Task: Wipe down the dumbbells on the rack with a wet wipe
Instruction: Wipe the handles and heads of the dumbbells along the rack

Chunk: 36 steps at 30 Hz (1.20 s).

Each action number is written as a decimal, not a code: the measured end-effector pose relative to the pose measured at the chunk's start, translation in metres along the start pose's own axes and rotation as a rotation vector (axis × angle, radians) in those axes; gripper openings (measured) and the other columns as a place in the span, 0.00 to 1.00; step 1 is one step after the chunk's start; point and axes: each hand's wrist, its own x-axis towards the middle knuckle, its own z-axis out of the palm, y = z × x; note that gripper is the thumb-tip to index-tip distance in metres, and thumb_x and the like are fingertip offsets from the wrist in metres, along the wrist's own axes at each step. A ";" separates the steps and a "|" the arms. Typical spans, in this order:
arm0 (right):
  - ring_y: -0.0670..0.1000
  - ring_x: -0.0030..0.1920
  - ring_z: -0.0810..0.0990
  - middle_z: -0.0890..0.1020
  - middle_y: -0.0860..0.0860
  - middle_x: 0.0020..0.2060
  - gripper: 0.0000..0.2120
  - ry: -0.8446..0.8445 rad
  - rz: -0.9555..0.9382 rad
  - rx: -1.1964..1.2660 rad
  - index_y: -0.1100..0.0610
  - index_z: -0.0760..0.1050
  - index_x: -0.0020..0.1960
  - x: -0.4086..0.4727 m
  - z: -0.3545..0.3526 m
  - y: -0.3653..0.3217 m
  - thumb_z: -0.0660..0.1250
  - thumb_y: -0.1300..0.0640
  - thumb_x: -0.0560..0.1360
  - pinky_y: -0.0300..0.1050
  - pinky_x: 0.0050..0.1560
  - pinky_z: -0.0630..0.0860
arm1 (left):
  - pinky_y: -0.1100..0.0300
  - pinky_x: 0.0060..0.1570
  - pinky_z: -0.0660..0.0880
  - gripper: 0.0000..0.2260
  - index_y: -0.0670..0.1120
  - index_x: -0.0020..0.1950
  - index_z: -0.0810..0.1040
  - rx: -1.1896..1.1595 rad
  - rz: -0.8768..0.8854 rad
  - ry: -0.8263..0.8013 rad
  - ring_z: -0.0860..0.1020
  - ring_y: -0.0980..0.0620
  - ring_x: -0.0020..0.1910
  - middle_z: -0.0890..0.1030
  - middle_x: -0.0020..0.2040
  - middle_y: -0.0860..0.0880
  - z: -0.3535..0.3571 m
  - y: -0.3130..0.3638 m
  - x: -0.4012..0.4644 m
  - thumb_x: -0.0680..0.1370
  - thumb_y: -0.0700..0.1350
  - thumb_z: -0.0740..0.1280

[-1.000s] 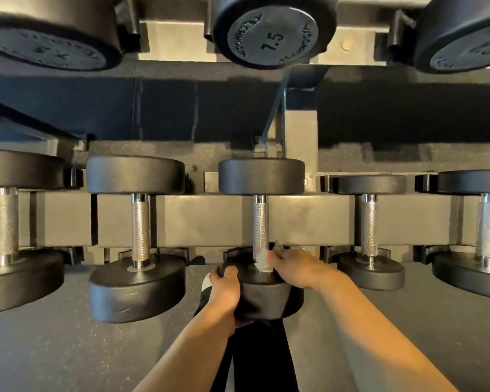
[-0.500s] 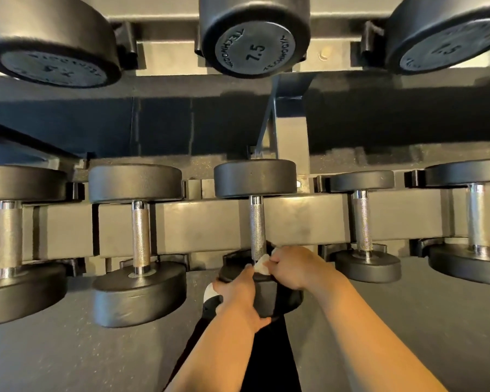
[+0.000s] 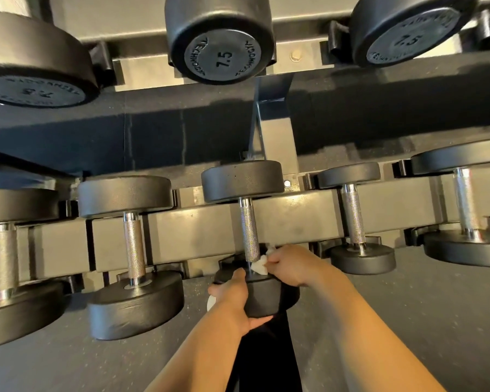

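i'm cupping my left hand (image 3: pixel 232 299), fingers curled, around the near head of the middle dumbbell (image 3: pixel 248 230) on the lower rack (image 3: pixel 195 230), while my right hand (image 3: pixel 290 265) is pinching the white wet wipe (image 3: pixel 260 265) against its handle's base.

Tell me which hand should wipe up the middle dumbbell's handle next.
Right hand: it holds the wet wipe at the handle base. The left hand grips the near head.
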 end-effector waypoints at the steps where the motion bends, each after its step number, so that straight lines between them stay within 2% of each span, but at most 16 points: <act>1: 0.52 0.50 0.73 0.76 0.55 0.50 0.15 -0.002 -0.011 -0.004 0.59 0.77 0.55 -0.003 -0.002 0.000 0.54 0.53 0.82 0.43 0.46 0.67 | 0.39 0.30 0.77 0.16 0.48 0.55 0.60 0.003 0.004 -0.008 0.77 0.34 0.55 0.73 0.62 0.39 -0.001 0.000 0.000 0.79 0.50 0.67; 3: 0.51 0.48 0.71 0.74 0.52 0.45 0.11 -0.007 -0.006 -0.021 0.57 0.77 0.49 -0.002 -0.003 -0.003 0.56 0.55 0.81 0.41 0.43 0.66 | 0.41 0.28 0.78 0.16 0.48 0.54 0.61 0.026 0.014 -0.026 0.77 0.34 0.55 0.73 0.62 0.39 -0.004 0.001 -0.001 0.79 0.52 0.67; 7: 0.54 0.52 0.76 0.78 0.54 0.52 0.13 0.024 0.084 -0.044 0.56 0.78 0.56 0.007 -0.001 -0.013 0.58 0.55 0.78 0.45 0.51 0.73 | 0.39 0.30 0.78 0.16 0.48 0.56 0.64 0.040 -0.011 -0.070 0.77 0.35 0.55 0.73 0.60 0.40 -0.011 0.004 0.002 0.78 0.53 0.68; 11: 0.53 0.49 0.77 0.80 0.53 0.49 0.12 0.066 0.130 -0.109 0.56 0.79 0.55 0.016 0.002 -0.011 0.60 0.53 0.77 0.44 0.47 0.72 | 0.38 0.31 0.79 0.16 0.47 0.61 0.67 0.021 -0.029 -0.107 0.77 0.34 0.55 0.75 0.60 0.40 -0.016 0.004 0.011 0.78 0.51 0.68; 13: 0.54 0.49 0.76 0.80 0.53 0.52 0.14 0.050 0.143 -0.118 0.57 0.78 0.57 0.024 0.002 -0.008 0.60 0.52 0.77 0.43 0.46 0.71 | 0.40 0.28 0.79 0.17 0.48 0.64 0.68 0.031 -0.036 -0.112 0.77 0.35 0.55 0.76 0.62 0.40 -0.017 0.003 0.013 0.79 0.51 0.67; 16: 0.57 0.58 0.75 0.78 0.58 0.59 0.16 -0.013 0.120 -0.032 0.61 0.76 0.60 0.025 0.000 -0.006 0.56 0.55 0.80 0.44 0.55 0.71 | 0.42 0.28 0.78 0.18 0.49 0.66 0.66 0.055 -0.002 -0.083 0.77 0.35 0.55 0.75 0.63 0.41 -0.015 0.002 0.012 0.79 0.51 0.66; 18: 0.58 0.59 0.74 0.77 0.59 0.60 0.18 -0.018 0.087 0.035 0.62 0.76 0.61 0.016 -0.001 -0.006 0.54 0.54 0.82 0.46 0.59 0.70 | 0.39 0.32 0.79 0.17 0.49 0.65 0.64 0.045 0.002 -0.088 0.77 0.36 0.55 0.75 0.62 0.41 -0.013 0.002 0.009 0.80 0.51 0.65; 23: 0.58 0.57 0.75 0.79 0.58 0.54 0.17 0.094 0.085 0.111 0.60 0.79 0.54 0.001 0.008 -0.011 0.54 0.52 0.82 0.45 0.53 0.67 | 0.35 0.36 0.79 0.19 0.50 0.67 0.64 0.054 -0.032 -0.028 0.76 0.35 0.57 0.74 0.63 0.40 -0.008 0.006 0.008 0.79 0.51 0.67; 25: 0.57 0.53 0.74 0.77 0.56 0.46 0.12 0.109 0.112 0.196 0.55 0.75 0.44 0.005 0.012 -0.014 0.58 0.50 0.80 0.46 0.45 0.67 | 0.34 0.42 0.79 0.24 0.51 0.72 0.61 0.049 -0.033 0.003 0.75 0.34 0.58 0.72 0.65 0.40 -0.008 0.006 0.009 0.79 0.51 0.66; 26: 0.57 0.53 0.74 0.77 0.55 0.46 0.11 0.109 0.135 0.263 0.54 0.72 0.44 0.010 0.014 -0.016 0.59 0.49 0.79 0.46 0.44 0.66 | 0.35 0.43 0.79 0.26 0.51 0.74 0.58 0.050 -0.024 0.001 0.74 0.35 0.59 0.70 0.66 0.40 -0.008 0.005 0.009 0.80 0.51 0.66; 27: 0.57 0.54 0.74 0.77 0.55 0.50 0.10 0.102 0.151 0.298 0.55 0.71 0.49 0.016 0.014 -0.019 0.60 0.48 0.79 0.46 0.47 0.67 | 0.36 0.42 0.79 0.28 0.51 0.76 0.55 0.057 -0.012 -0.013 0.75 0.36 0.57 0.70 0.66 0.41 -0.008 0.004 0.010 0.80 0.51 0.65; 29: 0.58 0.59 0.74 0.76 0.57 0.58 0.16 0.084 0.172 0.322 0.59 0.68 0.60 0.025 0.011 -0.023 0.60 0.48 0.79 0.48 0.54 0.69 | 0.39 0.41 0.80 0.29 0.52 0.77 0.52 0.069 0.015 -0.055 0.76 0.39 0.50 0.72 0.61 0.42 -0.009 -0.001 0.012 0.81 0.52 0.64; 32: 0.57 0.59 0.75 0.76 0.56 0.60 0.19 0.122 0.145 0.375 0.57 0.66 0.64 0.032 0.008 -0.023 0.62 0.47 0.78 0.52 0.59 0.72 | 0.42 0.38 0.81 0.30 0.54 0.76 0.52 0.070 0.032 -0.059 0.75 0.39 0.53 0.70 0.63 0.42 -0.011 -0.004 0.014 0.80 0.53 0.64; 34: 0.54 0.54 0.76 0.76 0.53 0.56 0.18 0.177 0.101 0.498 0.56 0.65 0.66 0.031 0.007 -0.022 0.62 0.52 0.79 0.48 0.55 0.73 | 0.40 0.37 0.81 0.30 0.56 0.76 0.51 0.063 0.015 -0.038 0.73 0.37 0.58 0.68 0.66 0.42 -0.011 -0.004 0.017 0.79 0.54 0.65; 36: 0.51 0.46 0.75 0.76 0.52 0.48 0.16 0.251 0.066 0.616 0.57 0.65 0.64 0.032 0.005 -0.023 0.64 0.55 0.78 0.43 0.45 0.73 | 0.38 0.38 0.80 0.31 0.58 0.75 0.51 0.067 0.005 -0.033 0.72 0.36 0.59 0.67 0.66 0.41 -0.011 -0.005 0.017 0.79 0.54 0.65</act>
